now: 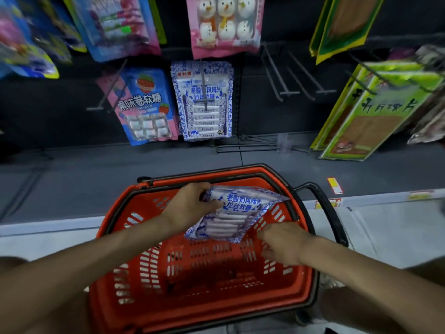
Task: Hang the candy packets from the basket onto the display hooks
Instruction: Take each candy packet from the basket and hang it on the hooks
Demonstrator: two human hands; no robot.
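My left hand [192, 204] grips the top end of a blue-and-white candy packet [237, 214] above the orange basket [115, 239]. My right hand [285, 244] is just right of the packet's lower corner, fingers spread and relaxed, holding nothing. The basket's inside looks bare under the packet. A matching blue-and-white packet [203, 102] hangs on a display hook [204, 98] straight ahead. Next to it on the left hangs a blue-and-pink candy packet [145, 107].
Several bare hooks [289, 75] stick out to the right of the hung packet. Green packets [366, 112] hang at far right, a pink snowman packet [225, 25] and other bags above. The basket's black handle [325, 208] lies to its right. A grey shelf [72, 179] runs below the hooks.
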